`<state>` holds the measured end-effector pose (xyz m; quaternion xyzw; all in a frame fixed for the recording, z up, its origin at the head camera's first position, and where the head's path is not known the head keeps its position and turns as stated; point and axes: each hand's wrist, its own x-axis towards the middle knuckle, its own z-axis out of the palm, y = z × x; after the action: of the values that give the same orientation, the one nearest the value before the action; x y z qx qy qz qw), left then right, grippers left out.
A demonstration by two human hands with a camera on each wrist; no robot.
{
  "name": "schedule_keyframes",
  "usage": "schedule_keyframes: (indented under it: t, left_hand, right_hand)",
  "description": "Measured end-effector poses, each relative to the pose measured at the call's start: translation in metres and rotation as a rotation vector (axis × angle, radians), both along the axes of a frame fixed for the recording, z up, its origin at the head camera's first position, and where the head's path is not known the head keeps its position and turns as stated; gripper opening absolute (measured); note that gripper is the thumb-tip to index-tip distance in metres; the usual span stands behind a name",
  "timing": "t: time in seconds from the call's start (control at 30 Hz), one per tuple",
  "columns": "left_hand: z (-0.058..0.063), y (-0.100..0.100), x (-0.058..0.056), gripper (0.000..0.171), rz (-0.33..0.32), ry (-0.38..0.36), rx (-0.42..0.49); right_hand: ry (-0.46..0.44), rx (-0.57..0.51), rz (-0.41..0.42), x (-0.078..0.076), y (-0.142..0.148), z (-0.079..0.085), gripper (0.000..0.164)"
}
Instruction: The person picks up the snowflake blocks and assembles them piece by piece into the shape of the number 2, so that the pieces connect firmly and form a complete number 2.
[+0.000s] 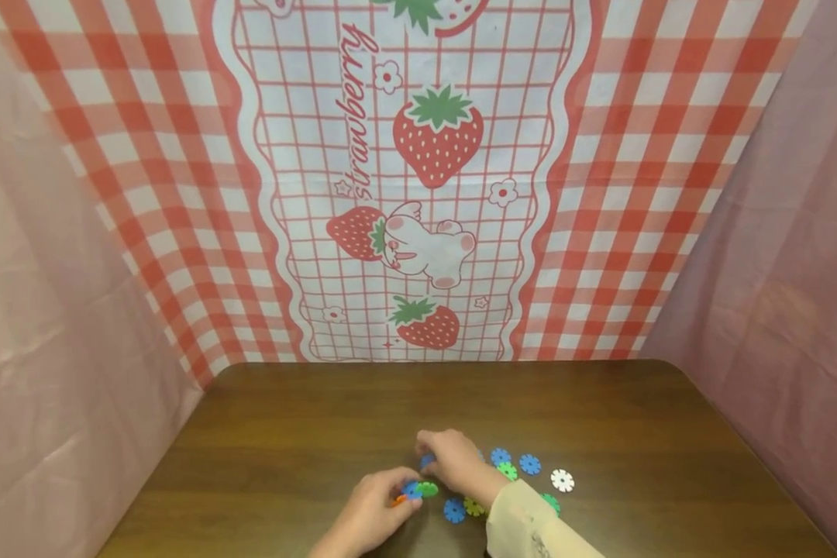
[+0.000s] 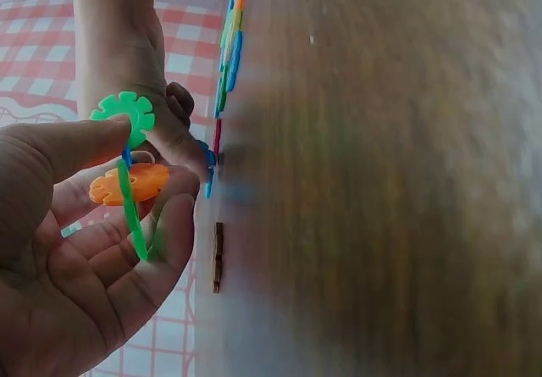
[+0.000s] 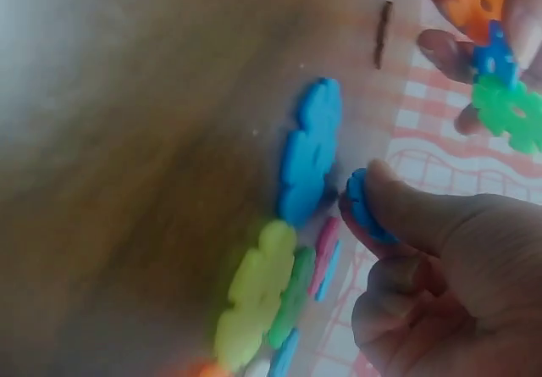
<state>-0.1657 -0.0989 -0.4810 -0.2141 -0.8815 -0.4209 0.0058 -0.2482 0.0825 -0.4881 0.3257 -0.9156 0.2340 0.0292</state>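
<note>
My left hand (image 1: 373, 508) grips a small cluster of joined plastic snowflake discs. In the left wrist view the cluster shows a green disc (image 2: 127, 116), an orange disc (image 2: 131, 185) and a bit of blue between them. Its blue disc (image 3: 496, 58) shows more plainly in the right wrist view. Just ahead and to the right, my right hand (image 1: 456, 461) pinches a single blue disc (image 3: 362, 203) between thumb and finger, low over the table. That disc is apart from the cluster. The right hand and sleeve partly hide the loose discs behind them.
Loose discs lie on the brown table (image 1: 307, 418), mostly right of the hands: a blue disc (image 1: 454, 511), a yellow-green disc (image 1: 473, 507), a white disc (image 1: 562, 480) and several more. A thin brown piece (image 2: 218, 258) lies near the hands. A checkered cloth (image 1: 614, 232) hangs behind.
</note>
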Motion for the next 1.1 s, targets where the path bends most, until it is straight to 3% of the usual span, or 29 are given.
schedule_keyframes:
  t: [0.33, 0.67, 0.83, 0.93, 1.1]
  left_hand:
    - [0.001, 0.012, -0.001, 0.023, 0.000, -0.007, 0.060]
    - [0.002, 0.022, -0.003, 0.028, -0.028, 0.044, 0.072]
    - [0.000, 0.024, -0.004, 0.022, -0.021, 0.023, 0.115]
    - [0.000, 0.025, -0.003, 0.023, -0.030, -0.027, 0.166]
    - [0.001, 0.028, -0.001, 0.027, -0.056, -0.131, 0.265]
  right_hand:
    - [-0.178, -0.221, -0.001, 0.015, 0.035, 0.005, 0.005]
    - [-0.119, -0.342, -0.069, 0.035, 0.062, 0.004, 0.004]
    - [-0.270, -0.449, -0.101, 0.047, 0.073, 0.007, 0.009]
    - [-0.381, -0.525, -0.109, 0.053, 0.078, 0.009, 0.013]
    - [-0.480, -0.596, -0.106, 0.062, 0.084, 0.011, 0.017]
